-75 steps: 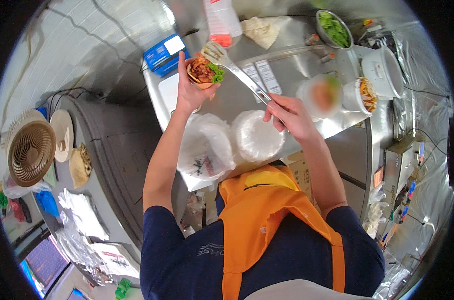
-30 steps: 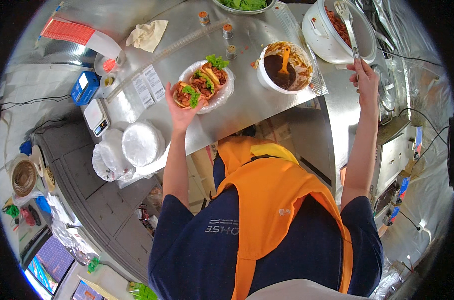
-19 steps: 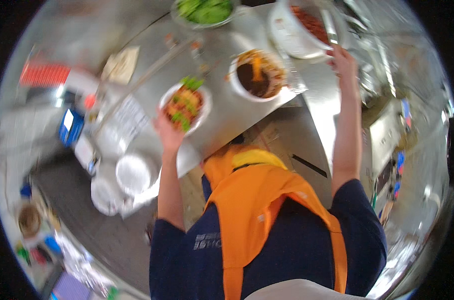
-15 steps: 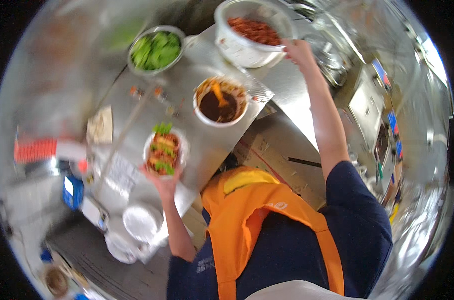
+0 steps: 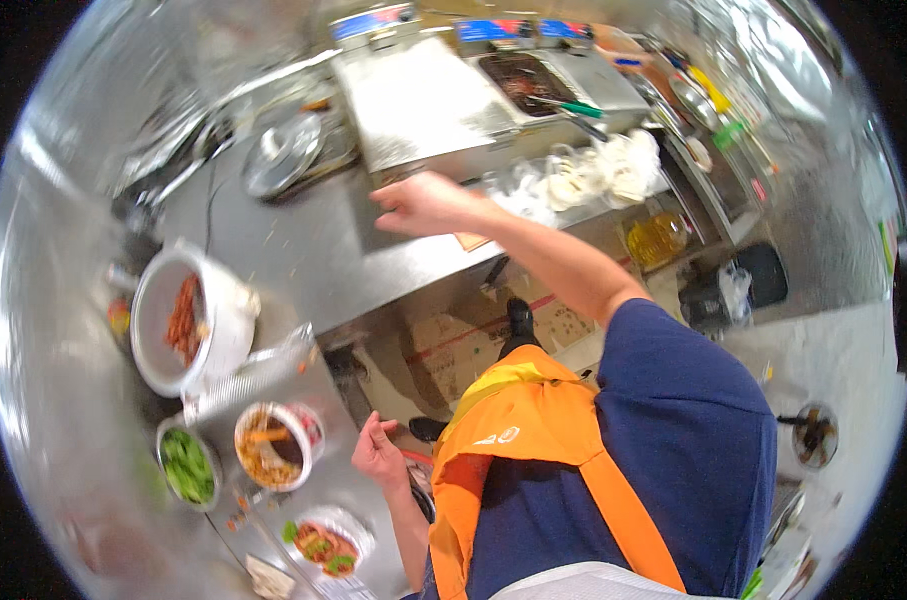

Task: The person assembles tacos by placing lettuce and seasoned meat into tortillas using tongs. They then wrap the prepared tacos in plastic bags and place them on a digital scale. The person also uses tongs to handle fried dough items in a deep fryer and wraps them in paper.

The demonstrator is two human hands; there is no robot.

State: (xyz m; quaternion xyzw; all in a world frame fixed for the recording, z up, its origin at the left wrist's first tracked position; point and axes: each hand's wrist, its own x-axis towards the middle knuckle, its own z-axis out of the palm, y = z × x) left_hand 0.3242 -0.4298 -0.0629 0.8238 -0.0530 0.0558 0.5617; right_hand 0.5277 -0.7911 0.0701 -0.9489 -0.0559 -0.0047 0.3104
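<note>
Meat-and-lettuce buns (image 5: 323, 547) sat in a white bowl (image 5: 361, 536) at seven o'clock; your left hand (image 5: 380, 455), loosely curled and narrow, hung the same way but nearer the centre; your right hand (image 5: 423, 204), fingers bunched narrow, was near twelve, by the steel-topped cooker (image 5: 421, 100).

I see open counter (image 5: 303, 250) between the white pot (image 5: 230, 325) and the steel cooker (image 5: 418, 110), room to reach through; a lid (image 5: 285, 150) sits at its back, bags (image 5: 613, 175) crowd the cooker's front.
</note>
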